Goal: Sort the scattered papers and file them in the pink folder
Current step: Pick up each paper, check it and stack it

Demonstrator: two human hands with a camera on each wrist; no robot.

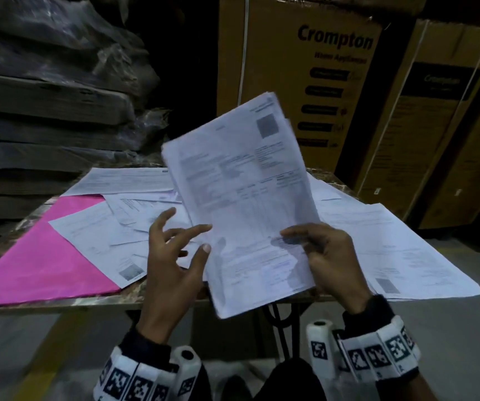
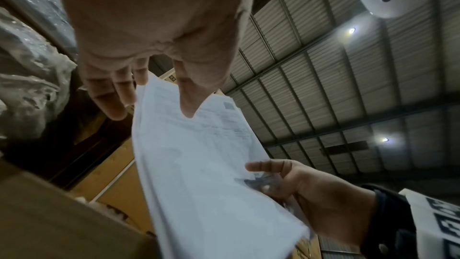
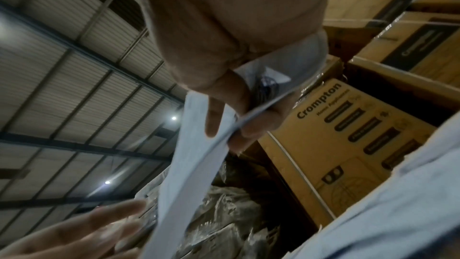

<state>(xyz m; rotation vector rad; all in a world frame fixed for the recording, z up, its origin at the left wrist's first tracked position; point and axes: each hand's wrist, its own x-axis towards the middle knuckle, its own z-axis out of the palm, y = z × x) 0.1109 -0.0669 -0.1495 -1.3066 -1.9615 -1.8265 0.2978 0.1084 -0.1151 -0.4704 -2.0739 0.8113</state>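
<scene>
While the right hand (image 1: 332, 257) is pinching a stack of papers (image 1: 247, 198) by its lower right edge, thumb on the printed face and fingers curling behind, the left hand (image 1: 175, 256) is hovering just beside the stack's left edge with its fingers spread and relaxed, gripping nothing. Whether its thumb tip is touching the sheet cannot be told. The stack is standing tilted above the near edge of the table (image 1: 59, 303); how many sheets it is holding cannot be counted, though several thin white edges are fanning out at its top corner. The sheets are flat, rectangular and covered in fine blurred print, with one dark square code near the top.

One pink folder (image 1: 44, 264) is lying flat on the left part of the table, smooth and matte, its right side lying under loose sheets (image 1: 102, 230). At least six such loose white sheets are lying scattered and overlapping across the tabletop, one large sheet (image 1: 392, 250) reaching past the right corner.

Behind the table, two tall cardboard boxes (image 1: 305, 68) with dark printed labels are standing at the right, and crinkled plastic-wrapped flat packs (image 1: 44, 82) are piling up at the left.
</scene>
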